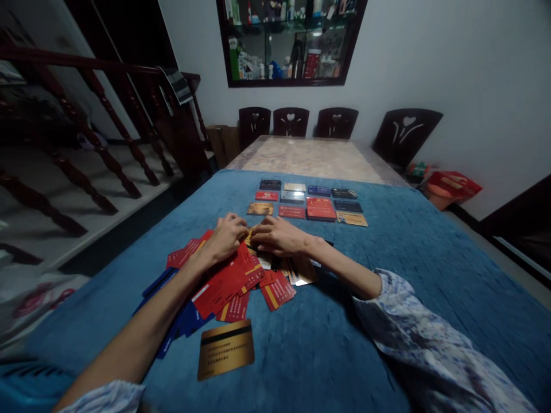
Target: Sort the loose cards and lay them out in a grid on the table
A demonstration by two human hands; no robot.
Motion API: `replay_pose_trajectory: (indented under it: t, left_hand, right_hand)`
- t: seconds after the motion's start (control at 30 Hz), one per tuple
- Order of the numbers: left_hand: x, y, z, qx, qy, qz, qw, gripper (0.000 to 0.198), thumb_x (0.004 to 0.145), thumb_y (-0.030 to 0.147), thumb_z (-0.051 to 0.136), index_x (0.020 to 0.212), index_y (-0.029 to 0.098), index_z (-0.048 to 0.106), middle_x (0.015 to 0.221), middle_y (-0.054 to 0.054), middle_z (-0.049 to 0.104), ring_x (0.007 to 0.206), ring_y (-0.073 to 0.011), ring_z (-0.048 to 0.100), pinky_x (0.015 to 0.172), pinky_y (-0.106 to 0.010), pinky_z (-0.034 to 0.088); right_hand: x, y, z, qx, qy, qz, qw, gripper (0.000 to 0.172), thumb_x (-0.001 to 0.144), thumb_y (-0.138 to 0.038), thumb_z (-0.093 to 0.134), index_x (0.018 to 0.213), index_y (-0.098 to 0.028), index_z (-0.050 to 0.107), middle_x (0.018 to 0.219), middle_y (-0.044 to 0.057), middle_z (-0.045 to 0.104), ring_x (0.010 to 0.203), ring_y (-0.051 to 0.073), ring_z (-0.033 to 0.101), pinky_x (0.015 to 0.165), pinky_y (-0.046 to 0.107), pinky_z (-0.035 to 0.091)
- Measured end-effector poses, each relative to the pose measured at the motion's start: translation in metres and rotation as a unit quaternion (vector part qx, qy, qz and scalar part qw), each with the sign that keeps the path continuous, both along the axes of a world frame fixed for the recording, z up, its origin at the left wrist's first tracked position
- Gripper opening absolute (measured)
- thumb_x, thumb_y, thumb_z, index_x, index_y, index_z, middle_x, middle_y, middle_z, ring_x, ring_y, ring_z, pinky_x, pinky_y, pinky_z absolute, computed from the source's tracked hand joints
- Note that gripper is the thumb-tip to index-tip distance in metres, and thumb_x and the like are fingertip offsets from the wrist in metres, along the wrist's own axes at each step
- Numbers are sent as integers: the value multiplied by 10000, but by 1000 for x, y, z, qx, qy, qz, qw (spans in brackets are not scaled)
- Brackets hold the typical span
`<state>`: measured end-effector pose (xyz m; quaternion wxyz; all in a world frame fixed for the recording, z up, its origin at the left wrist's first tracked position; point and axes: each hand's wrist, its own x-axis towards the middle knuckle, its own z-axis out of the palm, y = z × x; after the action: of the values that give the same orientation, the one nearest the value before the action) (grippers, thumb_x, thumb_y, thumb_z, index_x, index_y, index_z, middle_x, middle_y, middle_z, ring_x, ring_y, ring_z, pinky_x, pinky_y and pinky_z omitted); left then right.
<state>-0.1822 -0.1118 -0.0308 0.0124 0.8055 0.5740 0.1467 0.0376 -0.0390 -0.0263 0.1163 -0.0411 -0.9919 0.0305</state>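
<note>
Both my hands rest over a loose heap of plastic cards on a blue cloth. My left hand (226, 236) lies on the heap's far side with curled fingers. Its fingertips are hidden, so what they hold does not show. My right hand (278, 236) is beside it, fingers bent down over a gold card (249, 240) between the hands. Red cards (226, 281) spread under and near my left hand and wrist. Blue cards (189, 321) stick out under my left forearm. More gold cards (303, 269) lie below my right wrist. A single gold card (227, 349) lies apart, nearest me.
Beyond my hands, stacks of cards stand in three rows, with a red stack (321, 209) among them. The blue cloth (413, 269) covers the near part of the marble-topped table (312, 158). Dark chairs (291, 121) line its far end. A wooden railing (99, 137) runs along the left.
</note>
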Motion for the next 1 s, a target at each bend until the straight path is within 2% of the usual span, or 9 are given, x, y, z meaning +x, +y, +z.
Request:
replay_pose_trajectory:
  t: [0.2,0.33,0.5,0.7,0.87,1.0]
  left_hand:
    - [5,-2,0,-17,1,-2,1000,359,848,101,487,985,243,787,1192,-107,708,1174,-306,465,958,-517,393]
    - [9,-4,0,-27,-9,-22,999,456,804,55,470,1073,269,771,1219,-88,712,1208,-303,463,984,-521,382]
    - [13,-5,0,-32,-26,-23,999,490,831,60,428,1159,241,745,1253,-98,710,1264,-303,468,1002,-513,394]
    - [14,-2,-6,-25,-44,-22,998,392,911,120,428,1119,198,752,1245,-115,718,1292,-306,477,1051,-552,394]
    - [19,-6,-8,-7,-53,-40,998,310,945,214,483,1061,192,770,1223,-115,724,1309,-330,476,1082,-578,387]
    - [22,-9,-6,7,-60,-48,997,238,924,314,583,993,194,776,1205,-114,718,1310,-348,464,1083,-593,378]
  right_hand:
    - [6,1,7,1,-16,-1,1000,375,991,-476,559,1153,-187,734,1187,140,722,1075,280,520,915,432,395]
    - [10,4,13,-12,-31,-5,999,357,979,-473,578,1040,-167,750,1123,138,729,1015,259,540,894,414,409]
    - [13,11,15,-4,-51,-27,998,312,910,-449,677,980,-150,730,1065,144,716,994,262,553,859,400,427]
    - [18,16,17,-17,-68,-46,996,236,858,-318,706,1019,-146,708,1076,131,699,990,242,591,860,369,444]
    - [24,15,26,-42,-113,-96,988,189,844,-291,671,976,-165,720,1010,105,693,866,205,601,726,310,422]
    - [26,11,29,-44,-116,-108,986,177,844,-293,650,951,-192,747,979,93,706,843,200,602,669,298,389]
